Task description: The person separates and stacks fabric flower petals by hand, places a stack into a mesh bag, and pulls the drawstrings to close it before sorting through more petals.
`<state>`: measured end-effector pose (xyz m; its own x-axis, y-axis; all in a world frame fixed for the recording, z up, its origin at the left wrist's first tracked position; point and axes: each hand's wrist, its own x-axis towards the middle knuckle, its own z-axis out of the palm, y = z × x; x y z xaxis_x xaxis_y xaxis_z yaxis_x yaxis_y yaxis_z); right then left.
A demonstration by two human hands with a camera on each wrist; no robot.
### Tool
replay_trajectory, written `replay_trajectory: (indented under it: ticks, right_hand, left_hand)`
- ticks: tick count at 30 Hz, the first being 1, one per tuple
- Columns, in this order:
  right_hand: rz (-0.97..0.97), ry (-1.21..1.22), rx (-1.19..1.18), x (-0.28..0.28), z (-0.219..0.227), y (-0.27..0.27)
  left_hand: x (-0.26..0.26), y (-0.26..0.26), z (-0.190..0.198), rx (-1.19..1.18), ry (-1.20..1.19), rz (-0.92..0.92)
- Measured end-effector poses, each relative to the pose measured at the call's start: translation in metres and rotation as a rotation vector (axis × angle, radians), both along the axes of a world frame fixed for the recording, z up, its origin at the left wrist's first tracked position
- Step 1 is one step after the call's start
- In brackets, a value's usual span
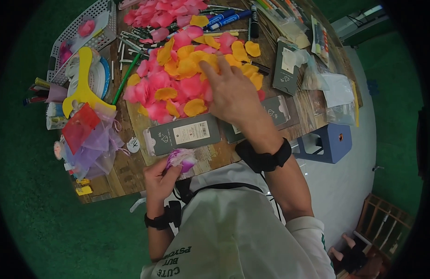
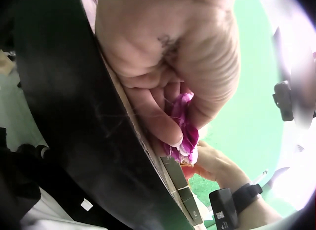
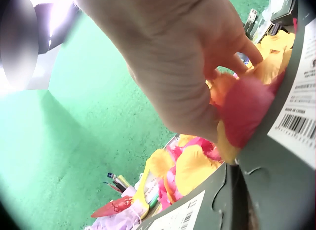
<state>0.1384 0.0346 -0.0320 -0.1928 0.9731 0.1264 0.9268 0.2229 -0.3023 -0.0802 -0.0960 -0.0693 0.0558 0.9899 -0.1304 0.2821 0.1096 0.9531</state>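
Observation:
A bunch of purple-and-white petals (image 1: pixel 181 160) is pinched between the thumb and fingers of my left hand (image 1: pixel 160 181), just off the table's near edge. In the left wrist view the purple petals (image 2: pixel 185 126) look crumpled and stick out past the fingertips. My right hand (image 1: pixel 236 95) reaches over a heap of pink petals (image 1: pixel 152 86) and yellow petals (image 1: pixel 185 63). Its fingers (image 1: pixel 208 69) are spread and touch the heap. Seen from the right wrist, a red petal (image 3: pixel 244 109) lies against the hand's underside, above the dark boxes.
Dark grey boxes (image 1: pixel 191 134) line the near edge, and another box (image 1: pixel 285 65) lies to the right. Blue markers (image 1: pixel 229 18) sit at the back. At left are a white basket (image 1: pixel 103 28), a yellow Y-shaped piece (image 1: pixel 85 74) and purple mesh bags (image 1: pixel 96 144).

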Motion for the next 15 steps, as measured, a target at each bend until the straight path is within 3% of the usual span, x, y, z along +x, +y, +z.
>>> replay_trajectory:
  ticks: [4,11,15]
  right_hand:
    - [0.027,0.014,0.149,-0.026,-0.005,-0.004]
    - [0.121,0.125,0.095,-0.045,0.001,0.008]
    - [0.155,0.253,0.19,-0.065,-0.001,0.019]
  left_hand:
    - [0.002,0.001,0.003,-0.062,-0.055,0.021]
    - [-0.003,0.0,-0.005,-0.047,0.018,0.038]
    - [-0.002,0.001,-0.002,-0.119,-0.017,0.054]
